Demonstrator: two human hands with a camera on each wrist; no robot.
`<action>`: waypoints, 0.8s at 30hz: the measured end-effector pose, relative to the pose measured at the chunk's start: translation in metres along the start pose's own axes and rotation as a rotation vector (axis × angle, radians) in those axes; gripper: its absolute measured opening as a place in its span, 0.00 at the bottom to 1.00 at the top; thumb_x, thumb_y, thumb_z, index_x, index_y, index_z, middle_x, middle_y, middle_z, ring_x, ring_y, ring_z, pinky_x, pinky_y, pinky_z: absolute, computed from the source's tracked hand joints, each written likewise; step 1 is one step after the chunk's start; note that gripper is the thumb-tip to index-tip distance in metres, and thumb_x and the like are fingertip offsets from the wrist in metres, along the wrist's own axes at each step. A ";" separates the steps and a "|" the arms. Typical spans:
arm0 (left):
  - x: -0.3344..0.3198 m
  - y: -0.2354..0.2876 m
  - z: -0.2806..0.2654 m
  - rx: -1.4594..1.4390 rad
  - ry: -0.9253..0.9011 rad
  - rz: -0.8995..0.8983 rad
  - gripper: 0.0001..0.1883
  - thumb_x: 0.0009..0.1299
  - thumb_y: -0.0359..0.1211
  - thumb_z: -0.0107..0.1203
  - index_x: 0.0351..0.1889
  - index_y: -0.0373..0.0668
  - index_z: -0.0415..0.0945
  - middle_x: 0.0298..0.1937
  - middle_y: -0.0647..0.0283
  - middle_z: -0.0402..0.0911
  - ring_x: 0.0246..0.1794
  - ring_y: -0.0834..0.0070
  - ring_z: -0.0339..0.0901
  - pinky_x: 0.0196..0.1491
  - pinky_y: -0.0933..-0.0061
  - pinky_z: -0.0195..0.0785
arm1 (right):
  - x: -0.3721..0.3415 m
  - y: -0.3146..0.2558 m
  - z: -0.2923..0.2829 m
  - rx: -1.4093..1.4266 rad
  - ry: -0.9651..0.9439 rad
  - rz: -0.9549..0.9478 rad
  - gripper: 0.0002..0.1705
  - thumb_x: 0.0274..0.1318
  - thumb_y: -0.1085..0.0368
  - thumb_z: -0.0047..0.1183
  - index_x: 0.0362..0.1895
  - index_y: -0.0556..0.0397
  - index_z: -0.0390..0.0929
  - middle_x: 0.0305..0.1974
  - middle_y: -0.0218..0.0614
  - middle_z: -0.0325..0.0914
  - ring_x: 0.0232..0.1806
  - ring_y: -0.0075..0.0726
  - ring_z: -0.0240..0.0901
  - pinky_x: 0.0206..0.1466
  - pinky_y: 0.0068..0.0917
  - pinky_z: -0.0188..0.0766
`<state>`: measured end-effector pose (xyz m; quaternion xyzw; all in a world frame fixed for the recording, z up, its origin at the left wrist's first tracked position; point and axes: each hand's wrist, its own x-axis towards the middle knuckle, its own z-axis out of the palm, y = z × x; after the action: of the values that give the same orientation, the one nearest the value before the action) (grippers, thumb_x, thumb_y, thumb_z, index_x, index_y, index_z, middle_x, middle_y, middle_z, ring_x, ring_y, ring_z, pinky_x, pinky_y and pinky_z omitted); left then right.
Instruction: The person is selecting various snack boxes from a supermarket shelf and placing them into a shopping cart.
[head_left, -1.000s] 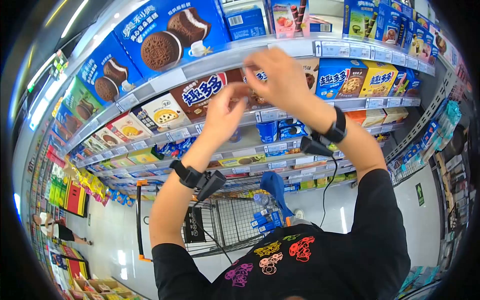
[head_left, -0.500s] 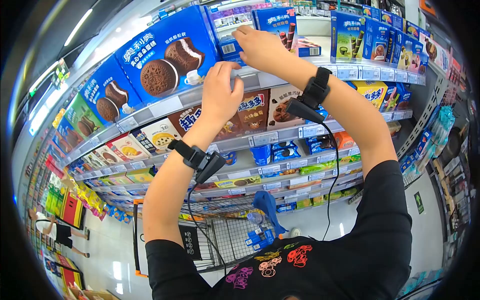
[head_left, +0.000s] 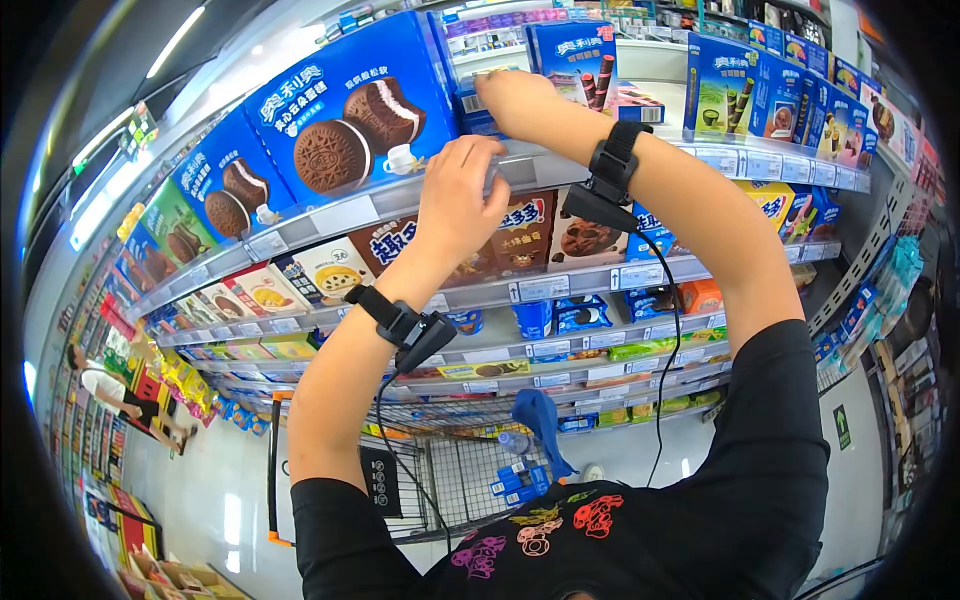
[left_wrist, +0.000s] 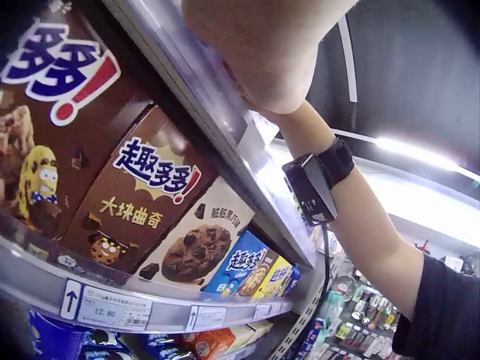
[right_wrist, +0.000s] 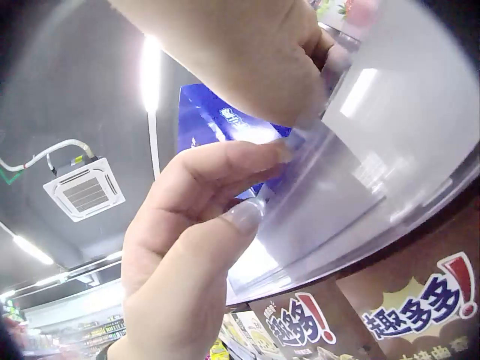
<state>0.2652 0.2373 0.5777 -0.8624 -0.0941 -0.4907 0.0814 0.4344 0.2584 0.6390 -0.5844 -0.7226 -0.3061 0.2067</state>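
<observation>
My left hand (head_left: pixel 462 200) reaches up to the top shelf's front edge. In the right wrist view, the left fingers and thumb (right_wrist: pixel 199 225) pinch the clear shelf guard (right_wrist: pixel 330 176). Just above and to its right, my right hand (head_left: pixel 520 105) bends over the same shelf beside a small blue box (head_left: pixel 474 105). Its fingertips are hidden behind the guard, so what they touch cannot be seen. The large blue cookie box (head_left: pixel 350 110) stands left of both hands, and a blue wafer-roll box (head_left: pixel 575 60) stands behind the right forearm.
Brown cookie boxes (head_left: pixel 523 232) line the shelf below. A cart (head_left: pixel 450 470) holding blue packs (head_left: pixel 520 482) and a bottle stands under my arms. Cables hang from both wrist cameras. A person (head_left: pixel 115 390) is in the aisle at far left.
Both hands have risen from in front of the brown boxes to the top shelf; the right now reaches over its edge. Over the last half second they have barely moved.
</observation>
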 end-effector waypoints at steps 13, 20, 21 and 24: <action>0.002 0.001 0.000 0.070 -0.005 0.065 0.14 0.54 0.26 0.52 0.39 0.38 0.71 0.42 0.55 0.74 0.46 0.57 0.70 0.50 0.61 0.61 | -0.022 -0.004 -0.029 0.126 0.319 -0.130 0.21 0.46 0.69 0.53 0.49 0.51 0.71 0.42 0.42 0.74 0.42 0.49 0.74 0.42 0.37 0.72; 0.031 0.012 0.031 -0.140 0.094 -0.129 0.28 0.61 0.32 0.52 0.59 0.31 0.61 0.56 0.44 0.69 0.60 0.53 0.64 0.63 0.61 0.55 | -0.074 0.038 -0.049 0.230 0.883 0.169 0.26 0.43 0.63 0.58 0.49 0.55 0.69 0.44 0.42 0.72 0.45 0.48 0.69 0.47 0.40 0.67; 0.038 0.012 0.040 -0.142 0.102 -0.167 0.31 0.61 0.33 0.52 0.60 0.29 0.58 0.57 0.42 0.68 0.62 0.53 0.63 0.63 0.61 0.54 | -0.079 0.045 -0.044 0.155 0.912 0.192 0.28 0.42 0.62 0.59 0.50 0.56 0.69 0.45 0.44 0.72 0.47 0.50 0.67 0.50 0.42 0.65; 0.057 0.022 0.046 -0.098 0.015 -0.236 0.39 0.58 0.38 0.55 0.61 0.20 0.52 0.53 0.37 0.70 0.55 0.50 0.69 0.58 0.59 0.60 | -0.093 0.061 -0.025 -0.031 0.783 0.278 0.35 0.44 0.55 0.60 0.53 0.65 0.65 0.50 0.53 0.68 0.54 0.58 0.61 0.56 0.48 0.59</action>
<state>0.3370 0.2316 0.6024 -0.8447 -0.1702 -0.5072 -0.0185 0.5138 0.1822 0.6080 -0.5188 -0.4988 -0.4853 0.4965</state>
